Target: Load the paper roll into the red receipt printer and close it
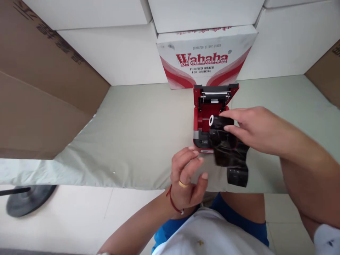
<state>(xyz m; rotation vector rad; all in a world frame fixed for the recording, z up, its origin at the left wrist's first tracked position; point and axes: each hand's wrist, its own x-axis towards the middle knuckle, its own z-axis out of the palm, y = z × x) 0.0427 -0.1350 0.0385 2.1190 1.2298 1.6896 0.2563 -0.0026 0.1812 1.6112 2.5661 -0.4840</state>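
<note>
Black roll (221, 124), with a white core showing at its end, sits pinched between the thumb and fingers of my right hand (255, 129), held just above the open bay of the red printer (203, 113) that lies under and beyond that hand. A tail of black film (233, 159) hangs off the roll toward me, crumpled and loose. I judge the roll light and fairly firm round its core, but the wrap looks glossy and slippery, and the film soft enough to snag or tear. The surest hold seems to be across the roll's two ends, near the core, not on the dangling film. My left hand (187, 177) is empty, fingers half curled and relaxed, hovering near the table (132, 134) edge, just beside the film's lower end. A printed carton (204, 58) stands beyond the printer.
</note>
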